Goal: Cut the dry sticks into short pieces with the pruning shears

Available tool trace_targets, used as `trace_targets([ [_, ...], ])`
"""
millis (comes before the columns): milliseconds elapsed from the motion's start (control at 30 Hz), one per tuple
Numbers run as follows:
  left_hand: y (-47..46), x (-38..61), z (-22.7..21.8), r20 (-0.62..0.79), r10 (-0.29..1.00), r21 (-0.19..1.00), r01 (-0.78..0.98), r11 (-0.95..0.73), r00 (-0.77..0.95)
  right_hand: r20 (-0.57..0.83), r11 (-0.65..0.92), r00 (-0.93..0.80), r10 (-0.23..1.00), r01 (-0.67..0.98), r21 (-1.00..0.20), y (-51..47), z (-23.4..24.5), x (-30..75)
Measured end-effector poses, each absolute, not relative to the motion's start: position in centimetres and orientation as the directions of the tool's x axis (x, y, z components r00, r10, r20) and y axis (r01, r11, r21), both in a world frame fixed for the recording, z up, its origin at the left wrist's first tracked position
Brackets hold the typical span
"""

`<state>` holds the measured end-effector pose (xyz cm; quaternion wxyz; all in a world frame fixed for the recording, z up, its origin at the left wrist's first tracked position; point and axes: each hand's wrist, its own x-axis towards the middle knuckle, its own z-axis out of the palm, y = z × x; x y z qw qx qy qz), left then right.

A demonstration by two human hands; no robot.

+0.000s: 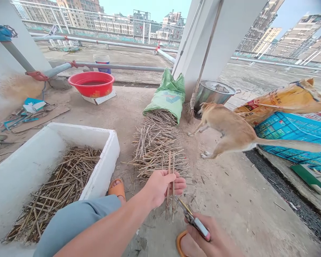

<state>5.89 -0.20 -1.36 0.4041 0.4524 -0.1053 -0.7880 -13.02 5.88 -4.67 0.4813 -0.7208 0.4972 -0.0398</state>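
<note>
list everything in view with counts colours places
foam box: one, white, lower left
stick heap: one, brown, ground centre
green sack: one, green, behind heap
red basin: one, red, upper left
bucket: one, white and blue, behind basin
steel pot: one, silver, beside pillar
dog: one, tan, right of centre
yellow sack: one, yellow, far right
crate: one, blue, below yellow sack
pruning shears: one, silver, right hand
held sticks: two, brown, left hand
sandals: two, orange, on feet
left hand, right hand: one each, bottom centre

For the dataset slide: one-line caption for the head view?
Left hand holds dry stalks near shears in the right hand; a dog walks behind.
</note>
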Motion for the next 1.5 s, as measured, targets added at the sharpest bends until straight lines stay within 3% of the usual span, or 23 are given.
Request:
trace_targets([
  [267,-0.2,5.9,-1.7,-0.62,-0.745,0.525,0.576,-0.626,-0.245,-0.393,-0.03,0.442,-0.807,-0.694,-0.719,6.3,-5.9,-13.2],
  [333,-0.2,6.0,-1.7,-0.599,-0.759,0.533,0.581,-0.615,-0.254,-0.405,0.091,0.375,-0.834,-0.632,-0.77,6.5,-5.8,-13.0],
  [433,-0.2,5.9,-1.7,-0.573,-0.772,0.558,0.559,-0.613,-0.275,-0.542,0.445,0.298,-0.786,-0.335,-0.83,6.5,-4.5,-12.2],
  [500,-0.1,5.8,-1.7,-0.557,-0.78,0.594,0.52,-0.613,-0.284,-0.614,0.621,0.322,-0.72,-0.094,-0.778,6.1,-2.9,-11.5],
  [633,0.2,5.6,-1.8,-0.493,-0.804,0.697,0.401,-0.594,-0.333,-0.606,0.747,0.483,-0.632,0.172,-0.642,4.4,0.2,-10.4],
  [933,0.7,5.3,-1.6,-0.334,-0.829,0.835,0.268,-0.481,-0.449,-0.583,0.803,0.573,-0.576,0.263,-0.535,3.4,-0.1,-10.7],
  [1133,1.0,5.2,-2.0,-0.397,-0.85,0.874,0.141,-0.466,-0.346,-0.654,0.845,0.538,-0.532,0.286,-0.453,3.9,-1.0,-11.0],
  [1300,1.2,4.6,-2.6,-0.447,-0.859,0.878,0.059,-0.474,-0.249,-0.741,0.835,0.392,-0.545,0.334,-0.438,4.7,-1.7,-10.5],
  [1400,0.8,5.0,-2.5,-0.52,-0.836,0.847,0.021,-0.532,-0.176,-0.72,0.792,0.346,-0.602,0.373,-0.483,4.5,-2.9,-10.7],
  [1500,-0.1,7.8,-1.0,-0.568,-0.822,0.815,0.117,-0.567,-0.026,-0.649,0.668,0.168,-0.742,0.262,-0.696,3.4,-6.6,-12.6],
])
